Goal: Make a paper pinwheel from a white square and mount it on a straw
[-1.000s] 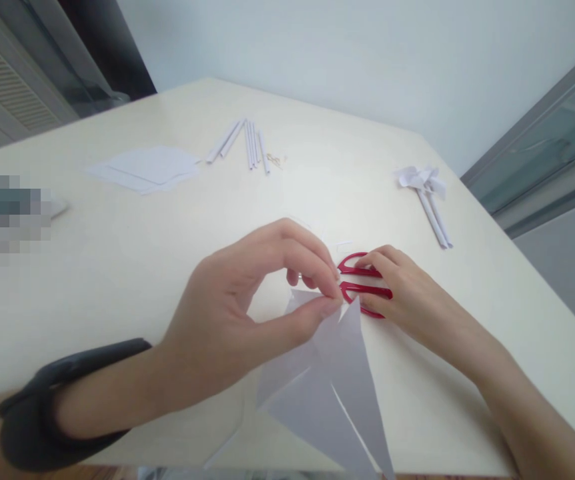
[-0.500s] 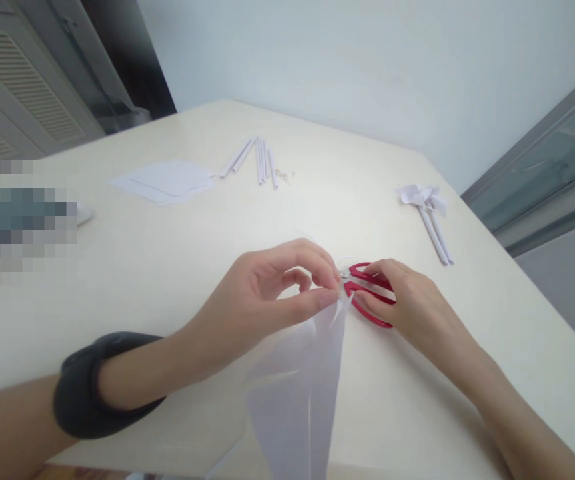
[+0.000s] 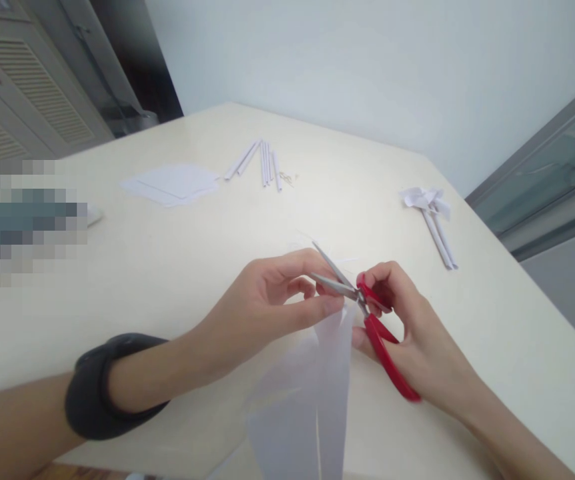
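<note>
The left hand point(image 3: 267, 300) is pinching the upper tip of a folded white paper sheet point(image 3: 312, 393) between thumb and forefinger, its grip clenched on that paper, which is hanging down toward the near edge of the surface point(image 3: 167, 267). The right hand point(image 3: 407, 333) is holding red-handled scissors point(image 3: 367, 320), its grip wrapped around the handles, with the blades parted and pointing toward the left fingertips just above the pinched tip. Judged from this, the step in hand is lining up a cut at the paper's top; the blades are not yet closing on the sheet. The next move is calling for a steady hold of the tip and for the blades to be kept clear of the left fingers, which are lying very close to them. No containers are showing anywhere in view; everything is lying loose. Well apart, at the far side, a stack of flat white sheets point(image 3: 172, 183) is lying beside a row of rolled paper sticks point(image 3: 262, 160), and at the right a folded paper piece on sticks point(image 3: 432, 213) is resting.
</note>
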`<state>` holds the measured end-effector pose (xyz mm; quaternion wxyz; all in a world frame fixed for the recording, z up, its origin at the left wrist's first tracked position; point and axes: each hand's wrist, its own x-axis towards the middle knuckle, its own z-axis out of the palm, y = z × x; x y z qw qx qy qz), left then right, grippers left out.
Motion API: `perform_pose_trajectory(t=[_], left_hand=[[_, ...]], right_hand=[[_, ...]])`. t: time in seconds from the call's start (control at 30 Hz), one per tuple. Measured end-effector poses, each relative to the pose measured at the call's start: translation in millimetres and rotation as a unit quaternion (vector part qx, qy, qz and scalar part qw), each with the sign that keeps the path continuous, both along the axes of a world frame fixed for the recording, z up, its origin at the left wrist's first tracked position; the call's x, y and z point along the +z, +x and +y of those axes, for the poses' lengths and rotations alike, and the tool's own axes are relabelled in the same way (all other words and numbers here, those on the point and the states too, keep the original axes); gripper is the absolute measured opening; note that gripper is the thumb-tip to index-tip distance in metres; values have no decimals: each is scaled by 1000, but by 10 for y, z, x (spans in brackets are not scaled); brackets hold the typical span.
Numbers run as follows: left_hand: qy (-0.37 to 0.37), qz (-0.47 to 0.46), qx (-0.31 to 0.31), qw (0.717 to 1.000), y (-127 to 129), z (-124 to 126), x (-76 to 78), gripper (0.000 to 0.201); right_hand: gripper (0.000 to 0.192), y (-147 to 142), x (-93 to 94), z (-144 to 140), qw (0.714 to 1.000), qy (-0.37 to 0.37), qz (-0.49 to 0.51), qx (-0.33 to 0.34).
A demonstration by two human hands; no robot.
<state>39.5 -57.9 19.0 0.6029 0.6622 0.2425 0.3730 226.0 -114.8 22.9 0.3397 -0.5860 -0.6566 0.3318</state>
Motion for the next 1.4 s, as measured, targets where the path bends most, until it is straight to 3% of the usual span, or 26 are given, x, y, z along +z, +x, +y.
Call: perform_pose_trajectory(t=[0.43,0.87,1.23,1.4], left_hand=[[34,18,21,999,-22,19,-9,4],[2,-10,36,999,-9,-21,-37,10],[-25,-12,43,999,5,-36,-59,14],[-49,-20,40,998,11,-48,-38,6]], right_hand=[[37,-19,-44,-40,993,86,-78,8],[44,-10,-86,-52,975,161,-146,-35],[46,-47,-92,-59,975,164,-140,-52],[45,-50,-87,-61,974,166,-146,-56]])
